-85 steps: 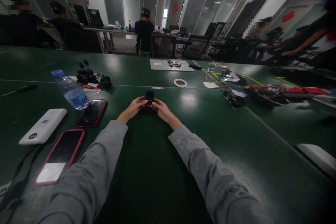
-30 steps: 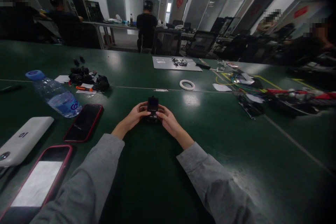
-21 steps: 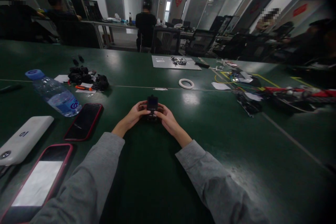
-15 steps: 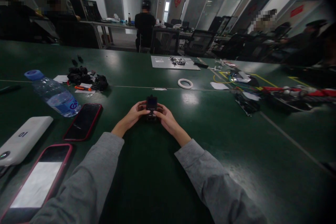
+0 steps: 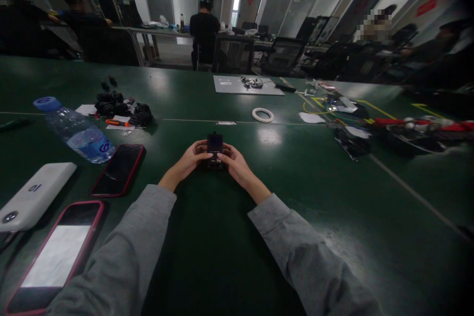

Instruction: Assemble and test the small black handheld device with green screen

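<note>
Between my two hands, a small black handheld device [image 5: 215, 143] with a dark screen at its top and light markings below stands upright at the table's middle. My left hand [image 5: 193, 155] grips its left side, the thumb lying on the lower front. From the right, my right hand [image 5: 234, 159] closes on the other side, its thumb also on the front near the markings. The fingers behind the device are mostly hidden. Its exact kind is too small and dark to make out.
On the green table [image 5: 207, 237], a water bottle [image 5: 85, 133], two phones [image 5: 118, 170] and a white power bank [image 5: 35, 197] lie left. Black cables [image 5: 122, 108] sit beyond. A white ring [image 5: 262, 115], a grey board [image 5: 237, 85] and tangled wires [image 5: 351, 136] lie ahead and right.
Both hands keep the same hold on the black device. The view has shifted very slightly; nothing on the table has visibly moved.
</note>
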### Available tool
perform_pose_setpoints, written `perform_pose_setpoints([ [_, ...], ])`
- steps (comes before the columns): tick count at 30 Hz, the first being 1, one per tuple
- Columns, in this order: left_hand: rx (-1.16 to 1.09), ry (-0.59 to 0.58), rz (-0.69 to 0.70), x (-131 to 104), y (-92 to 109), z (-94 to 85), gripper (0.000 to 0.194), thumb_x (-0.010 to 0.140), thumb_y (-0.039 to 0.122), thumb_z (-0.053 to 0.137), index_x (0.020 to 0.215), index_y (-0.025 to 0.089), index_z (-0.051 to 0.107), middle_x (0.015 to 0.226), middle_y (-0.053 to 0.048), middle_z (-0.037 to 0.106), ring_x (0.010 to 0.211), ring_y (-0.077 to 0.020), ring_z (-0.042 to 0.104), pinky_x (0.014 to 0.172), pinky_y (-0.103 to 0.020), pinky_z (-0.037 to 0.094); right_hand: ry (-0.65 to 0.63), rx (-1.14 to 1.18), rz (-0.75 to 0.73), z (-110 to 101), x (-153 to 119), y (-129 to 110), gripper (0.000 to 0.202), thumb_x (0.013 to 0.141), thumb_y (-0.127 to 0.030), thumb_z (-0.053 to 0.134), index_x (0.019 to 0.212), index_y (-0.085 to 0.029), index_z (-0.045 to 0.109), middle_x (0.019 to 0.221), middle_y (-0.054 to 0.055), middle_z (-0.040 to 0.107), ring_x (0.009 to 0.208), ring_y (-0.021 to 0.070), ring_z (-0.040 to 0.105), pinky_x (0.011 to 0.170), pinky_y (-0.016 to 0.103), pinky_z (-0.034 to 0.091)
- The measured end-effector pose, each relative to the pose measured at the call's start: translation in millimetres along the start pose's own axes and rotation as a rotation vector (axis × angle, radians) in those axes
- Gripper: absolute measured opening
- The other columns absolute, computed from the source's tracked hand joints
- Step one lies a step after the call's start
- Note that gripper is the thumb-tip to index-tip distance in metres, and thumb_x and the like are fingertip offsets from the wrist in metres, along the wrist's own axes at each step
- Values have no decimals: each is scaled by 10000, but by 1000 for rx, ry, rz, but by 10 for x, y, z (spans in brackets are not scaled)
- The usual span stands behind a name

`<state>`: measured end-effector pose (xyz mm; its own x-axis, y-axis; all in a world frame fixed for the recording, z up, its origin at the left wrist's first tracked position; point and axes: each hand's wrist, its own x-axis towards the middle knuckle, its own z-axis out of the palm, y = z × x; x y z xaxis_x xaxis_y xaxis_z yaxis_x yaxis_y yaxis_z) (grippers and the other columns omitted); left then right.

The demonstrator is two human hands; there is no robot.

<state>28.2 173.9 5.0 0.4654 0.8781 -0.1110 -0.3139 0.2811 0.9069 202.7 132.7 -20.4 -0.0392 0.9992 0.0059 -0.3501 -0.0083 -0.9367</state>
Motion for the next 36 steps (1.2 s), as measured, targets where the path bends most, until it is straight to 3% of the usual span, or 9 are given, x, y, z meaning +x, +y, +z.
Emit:
perform_pose_setpoints([
  [10, 26, -4, -32, -38, 35, 0, 602, 654, 150, 744, 1206, 171, 505, 1200, -124, 547, 1125, -246, 523, 1010, -444, 360, -4, -30, 26, -25, -6, -6, 557, 691, -328, 736, 1205, -269, 531, 1088, 40, 599, 1090, 203, 539, 969, 399, 413],
  [36, 20, -21, -11, 2, -13, -46, 583, 662, 156, 738, 1201, 177, 516, 1193, -118, 557, 1117, -237, 534, 1005, -422, 373, -2, -5, 16, -14, -9, -6, 517, 700, -306, 735, 1176, -259, 539, 1056, 30, 595, 1053, 174, 547, 969, 364, 413],
])
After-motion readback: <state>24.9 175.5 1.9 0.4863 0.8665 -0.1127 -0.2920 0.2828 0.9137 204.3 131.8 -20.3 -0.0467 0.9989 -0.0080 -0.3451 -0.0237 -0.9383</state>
